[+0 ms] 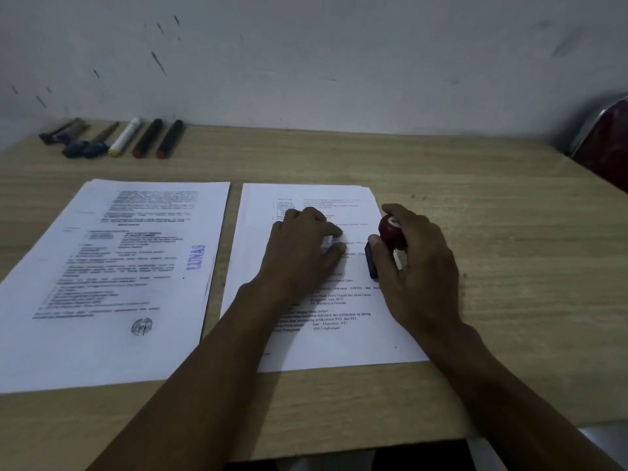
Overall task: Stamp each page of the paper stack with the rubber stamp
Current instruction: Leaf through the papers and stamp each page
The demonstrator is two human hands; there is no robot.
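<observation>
Two piles of printed pages lie side by side on the wooden desk. The left pile (112, 283) carries a blue "LUNAS" stamp mark on its right margin and a round seal low down. My left hand (302, 253) presses flat on the top sheet of the right pile (306, 341), fingers spread. My right hand (418, 266) grips a rubber stamp (390, 232) with a dark red knob and a dark base, held at the right margin of that same sheet. Whether the base touches the paper is hidden by my fingers.
Several markers and pens (115, 137) lie in a row at the back left against the white wall. A dark red chair with a metal frame (605, 144) stands at the far right. The desk's front edge (339, 450) runs below my forearms.
</observation>
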